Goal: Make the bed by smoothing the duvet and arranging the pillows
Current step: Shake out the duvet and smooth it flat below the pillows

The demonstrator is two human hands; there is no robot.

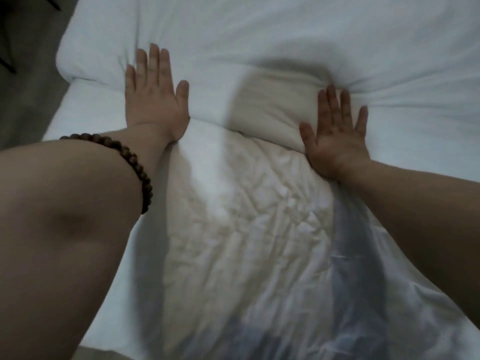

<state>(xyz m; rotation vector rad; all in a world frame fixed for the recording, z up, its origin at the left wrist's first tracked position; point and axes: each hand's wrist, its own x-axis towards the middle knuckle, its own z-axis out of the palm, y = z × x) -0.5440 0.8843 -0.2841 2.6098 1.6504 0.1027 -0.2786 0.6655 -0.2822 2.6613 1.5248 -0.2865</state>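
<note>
A white duvet (233, 229) covers the bed below me, creased and wrinkled in the middle. Its thick folded edge (259, 105) runs across the view between my hands. My left hand (153, 94) lies flat with straight fingers, pressing on that fold at the left; a brown bead bracelet circles that forearm. My right hand (335, 136) presses flat on the fold at the right, fingers spread. Beyond the fold lies a smoother white layer of bedding (285, 29). I cannot tell whether a pillow is under it.
The bed's left edge (62, 74) drops to a grey floor (28, 87). Dark thin legs of some furniture (7, 48) stand at the upper left corner. My own shadow darkens the duvet's middle and lower right.
</note>
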